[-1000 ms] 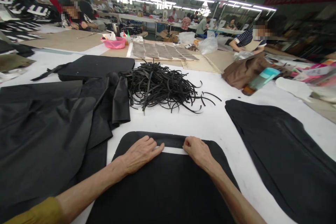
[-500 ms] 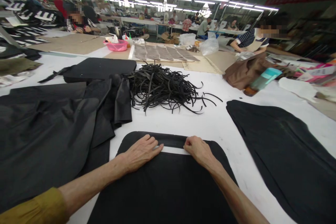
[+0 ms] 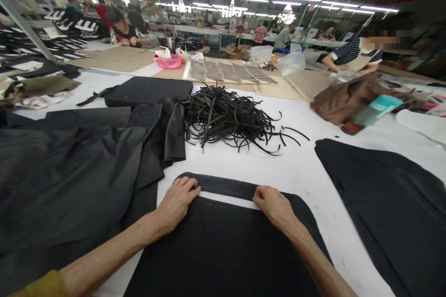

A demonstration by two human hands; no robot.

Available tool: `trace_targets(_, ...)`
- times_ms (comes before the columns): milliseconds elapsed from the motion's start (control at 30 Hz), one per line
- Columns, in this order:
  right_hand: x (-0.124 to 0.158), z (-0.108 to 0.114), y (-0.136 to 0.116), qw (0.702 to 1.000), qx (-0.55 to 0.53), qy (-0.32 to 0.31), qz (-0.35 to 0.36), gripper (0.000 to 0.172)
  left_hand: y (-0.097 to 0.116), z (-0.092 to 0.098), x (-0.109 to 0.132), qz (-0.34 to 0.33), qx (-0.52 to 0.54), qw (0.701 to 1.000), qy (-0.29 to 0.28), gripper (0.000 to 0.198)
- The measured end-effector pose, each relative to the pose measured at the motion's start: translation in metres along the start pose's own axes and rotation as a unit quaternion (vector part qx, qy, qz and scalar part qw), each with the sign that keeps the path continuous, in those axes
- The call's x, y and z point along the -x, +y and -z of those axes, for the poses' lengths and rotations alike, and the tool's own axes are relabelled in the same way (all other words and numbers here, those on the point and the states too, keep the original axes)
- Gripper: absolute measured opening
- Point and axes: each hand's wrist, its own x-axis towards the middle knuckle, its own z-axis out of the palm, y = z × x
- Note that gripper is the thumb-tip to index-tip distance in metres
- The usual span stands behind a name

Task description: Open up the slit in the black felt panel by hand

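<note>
A large black leather-like panel (image 3: 223, 250) lies flat in front of me. Along its far end runs a black band (image 3: 226, 185), and a narrow white slot shows between the two. My left hand (image 3: 179, 202) is closed at the band's left end, fingers bent over it with the thumb at the slot's corner. At the slot's right end, my right hand (image 3: 273, 204) pinches the band's near edge between thumb and curled fingers. The fingertips are partly hidden, and I cannot tell how the band joins the panel.
Beyond the panel sits a heap of thin black strips (image 3: 233, 118). Black sheets (image 3: 69, 176) lie left, a black stack (image 3: 386, 204) right. Farther off are a black pad (image 3: 149, 90), a pink basket (image 3: 167, 61), a brown bag (image 3: 343, 97) and a teal-lidded bottle (image 3: 372, 113). Other people work behind.
My left hand has slid left along the band to its corner, baring more of the slot. My right hand keeps its pinch at the slot's right end. The view has turned slightly left.
</note>
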Motion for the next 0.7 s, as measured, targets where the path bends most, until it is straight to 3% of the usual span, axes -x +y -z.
trace_targets(100,0.0,0.001,-0.002,1.0,0.008,0.0,0.001,0.017,0.024,0.01,-0.009,0.046,0.028,0.999,0.0,0.036)
trace_targets(300,0.0,-0.002,-0.001,1.0,0.019,0.009,0.001,0.017,0.066,0.001,-0.026,-0.076,0.038,0.992,-0.092,0.054)
trace_targets(567,-0.003,-0.004,0.005,1.0,0.012,0.01,0.02,0.018,0.073,-0.015,-0.033,-0.097,-0.073,0.988,-0.096,0.059)
trace_targets(700,-0.003,-0.002,0.005,1.0,0.006,0.011,0.027,0.019,0.081,-0.018,-0.036,-0.102,-0.123,0.985,-0.061,0.057)
